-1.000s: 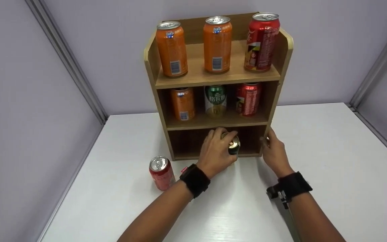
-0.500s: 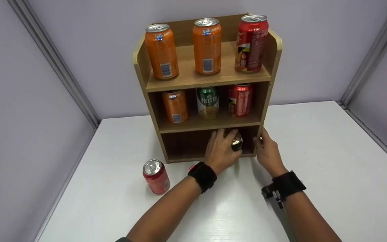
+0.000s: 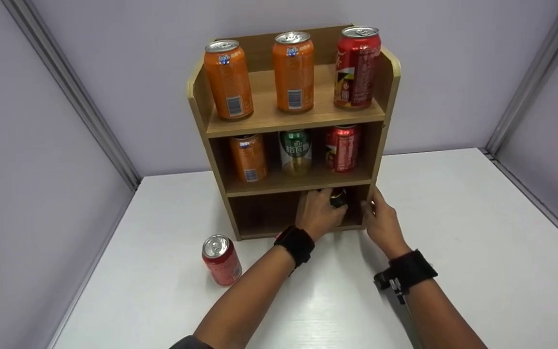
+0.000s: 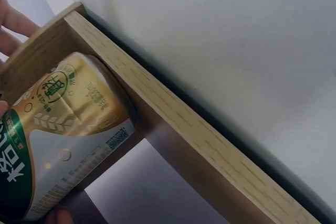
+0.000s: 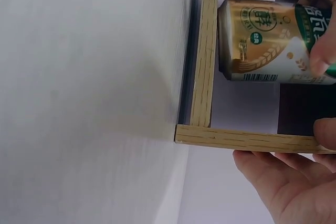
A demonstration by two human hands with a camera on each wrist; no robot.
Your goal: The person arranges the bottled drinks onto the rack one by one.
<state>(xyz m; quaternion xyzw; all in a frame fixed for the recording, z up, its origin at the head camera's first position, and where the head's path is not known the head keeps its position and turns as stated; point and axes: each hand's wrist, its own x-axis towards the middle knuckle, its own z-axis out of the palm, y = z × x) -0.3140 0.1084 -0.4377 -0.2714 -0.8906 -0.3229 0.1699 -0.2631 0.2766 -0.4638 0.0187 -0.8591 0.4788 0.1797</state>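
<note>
My left hand [image 3: 320, 213] reaches into the bottom compartment of a small wooden shelf [image 3: 279, 189]. It grips a green, white and gold drink can [image 3: 338, 198] round its upper part. The can stands in the right part of that compartment; in the right wrist view the can's [image 5: 262, 40] gold base is close to the bottom board. My right hand [image 3: 384, 223] holds the shelf's right side panel low down, thumb at the front edge and fingers along the outside. On the table, left of my left forearm, stands a pinkish-red can [image 3: 222, 261].
Two orange Fanta cans [image 3: 294, 72] and a red can [image 3: 357, 68] stand on the top level. The middle level holds an orange can [image 3: 249, 157], a green-and-white can [image 3: 296, 152] and a red can [image 3: 343, 149]. Pale walls [image 3: 56, 203] enclose the white table [image 3: 453, 232].
My left hand has carried the green can from the shelf's front rightward and deeper into the bottom compartment. The right hand stays on the side panel. The head view has shifted slightly.
</note>
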